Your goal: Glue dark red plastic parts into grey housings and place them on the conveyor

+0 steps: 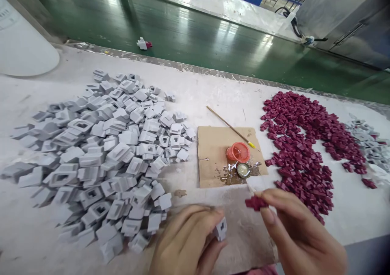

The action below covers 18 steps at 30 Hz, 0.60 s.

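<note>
My left hand (190,238) is closed around a grey plastic part (221,228), whose end with a square hole faces right. Between the thumb and forefinger of my right hand (297,230) is a small maroon plastic part (255,203), its free end pointing left toward the grey one. The two parts are apart. Beyond my hands, a piece of cardboard (210,145) carries a red cup (239,152) of clear liquid and a small round metal cap (243,169) in a wet, shiny patch. A thin stick with a yellow tip (228,124) lies across the cardboard's far edge.
Loose grey parts (112,137) are heaped at left, maroon parts (304,145) at right. More grey pieces (367,139) lie at the far right. A green conveyor belt (189,35) crosses behind, bearing one joined grey-and-maroon piece (144,44). A white container (24,39) stands at upper left.
</note>
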Each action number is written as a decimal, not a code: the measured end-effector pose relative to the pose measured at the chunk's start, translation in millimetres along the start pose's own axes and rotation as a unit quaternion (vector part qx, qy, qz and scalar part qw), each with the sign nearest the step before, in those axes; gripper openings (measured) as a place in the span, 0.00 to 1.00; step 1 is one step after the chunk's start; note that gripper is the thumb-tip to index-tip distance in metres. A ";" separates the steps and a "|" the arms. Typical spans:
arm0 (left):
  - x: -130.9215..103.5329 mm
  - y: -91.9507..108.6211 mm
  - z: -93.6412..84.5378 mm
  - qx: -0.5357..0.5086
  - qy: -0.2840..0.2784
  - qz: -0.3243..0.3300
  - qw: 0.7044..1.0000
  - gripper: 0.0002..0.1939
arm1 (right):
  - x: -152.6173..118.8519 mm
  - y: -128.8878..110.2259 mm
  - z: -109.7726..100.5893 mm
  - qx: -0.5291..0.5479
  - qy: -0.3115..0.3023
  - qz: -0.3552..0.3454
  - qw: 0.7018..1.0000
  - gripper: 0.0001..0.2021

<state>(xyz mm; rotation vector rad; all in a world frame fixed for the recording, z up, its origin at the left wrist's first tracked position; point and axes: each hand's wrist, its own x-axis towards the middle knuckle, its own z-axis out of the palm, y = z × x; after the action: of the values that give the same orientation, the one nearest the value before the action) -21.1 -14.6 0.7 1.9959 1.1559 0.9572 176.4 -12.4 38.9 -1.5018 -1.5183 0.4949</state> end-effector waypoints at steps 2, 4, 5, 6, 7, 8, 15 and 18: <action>0.5 -6.1 0.0 0.038 -0.005 0.053 0.998 0.16 | -12.5 -3.9 4.2 0.054 -0.027 0.017 0.998 0.13; 1.2 -8.0 0.1 0.031 -0.009 0.042 0.999 0.14 | -22.3 -4.3 9.9 0.071 -0.036 0.016 0.997 0.13; 1.5 -7.7 0.2 0.024 -0.012 0.031 0.999 0.14 | -26.0 -3.6 12.8 0.070 -0.035 0.013 0.997 0.13; 1.7 -7.1 0.2 0.020 -0.015 0.022 0.999 0.14 | -28.8 -2.6 15.3 0.066 -0.031 0.008 0.997 0.13; 1.8 -6.3 0.2 0.017 -0.017 0.019 1.000 0.14 | -30.8 -1.6 17.3 0.062 -0.029 -0.001 0.998 0.14; 1.8 -5.5 0.1 0.017 -0.020 0.018 0.999 0.14 | -32.1 -0.6 18.7 0.058 -0.033 -0.013 0.998 0.15; 1.8 -5.6 -1.6 0.020 -0.029 0.022 0.999 0.13 | -31.7 1.4 21.0 0.021 -0.088 -0.047 0.995 0.17; 1.5 -5.7 -2.5 0.018 -0.025 0.027 0.999 0.13 | -30.8 -0.1 22.1 0.012 -0.096 -0.071 0.993 0.18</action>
<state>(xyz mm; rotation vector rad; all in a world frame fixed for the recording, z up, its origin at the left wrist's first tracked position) -25.1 -10.5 -2.1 2.0775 1.1053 0.9131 153.5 -34.4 18.0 -1.3478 -1.7489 0.5849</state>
